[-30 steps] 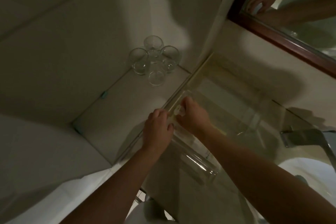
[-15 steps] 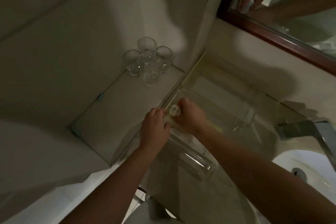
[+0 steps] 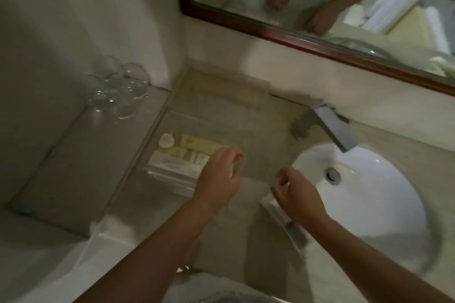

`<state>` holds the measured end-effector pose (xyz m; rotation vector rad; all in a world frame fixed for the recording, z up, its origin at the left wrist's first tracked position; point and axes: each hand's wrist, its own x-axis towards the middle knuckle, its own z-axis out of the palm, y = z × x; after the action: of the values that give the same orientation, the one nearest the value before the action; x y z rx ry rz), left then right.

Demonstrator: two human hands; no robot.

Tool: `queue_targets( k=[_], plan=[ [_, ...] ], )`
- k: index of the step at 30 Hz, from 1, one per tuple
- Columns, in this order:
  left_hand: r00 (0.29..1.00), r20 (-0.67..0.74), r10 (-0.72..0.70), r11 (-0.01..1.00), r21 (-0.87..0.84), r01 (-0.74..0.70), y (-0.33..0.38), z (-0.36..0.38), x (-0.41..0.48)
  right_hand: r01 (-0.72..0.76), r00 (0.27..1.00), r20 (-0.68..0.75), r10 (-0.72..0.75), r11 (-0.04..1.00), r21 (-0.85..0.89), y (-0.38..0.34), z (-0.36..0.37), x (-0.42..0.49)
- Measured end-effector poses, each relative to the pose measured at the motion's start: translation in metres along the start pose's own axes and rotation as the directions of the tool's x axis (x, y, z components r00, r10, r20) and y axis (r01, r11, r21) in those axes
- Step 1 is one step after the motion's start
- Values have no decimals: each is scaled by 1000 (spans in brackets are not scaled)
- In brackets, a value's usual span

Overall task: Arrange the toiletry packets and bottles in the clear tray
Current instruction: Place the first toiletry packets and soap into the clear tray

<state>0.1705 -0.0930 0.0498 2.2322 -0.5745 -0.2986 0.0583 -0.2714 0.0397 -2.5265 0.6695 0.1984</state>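
Observation:
The clear tray (image 3: 170, 179) lies on the beige counter, left of the sink. Inside it sit a round white packet (image 3: 166, 141), yellow packets (image 3: 199, 145) and a long white packet (image 3: 172, 163) along its near side. My left hand (image 3: 219, 178) hovers over the tray's right end, fingers loosely curled, nothing visibly in it. My right hand (image 3: 299, 195) floats between the tray and the sink, fingers apart and empty. The frame is blurred by motion, so I cannot make out any bottles.
Several upturned glasses (image 3: 118, 91) stand on the raised ledge at the back left. A white sink (image 3: 364, 194) with a metal tap (image 3: 330, 128) lies to the right. A wood-framed mirror (image 3: 307, 39) hangs behind the counter. A pale object (image 3: 283, 219) lies at the sink's near left rim.
Both hands have left the tray's far corner and moved right and nearer, letting go of the packets. The view has swung right, bringing the sink into sight.

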Motion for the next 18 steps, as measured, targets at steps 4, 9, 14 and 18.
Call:
queue_targets(
  k=[4,9,14,18],
  plan=[
    [911,346,-224,975,76,210,31,61,-12,-160,981,87,176,973,-165,57,11,-46],
    [848,428,-314,949,158,271,35,95,-27,-65,987,135,90,982,-178,70,28,-56],
    [803,479,-356,928,76,366,31,82,-34,-13,976,212,43,990,-144,64,22,-49],
    [848,410,-335,925,-26,378,18,47,-30,53,951,304,-48,999,-8,38,12,-38]
  ],
)
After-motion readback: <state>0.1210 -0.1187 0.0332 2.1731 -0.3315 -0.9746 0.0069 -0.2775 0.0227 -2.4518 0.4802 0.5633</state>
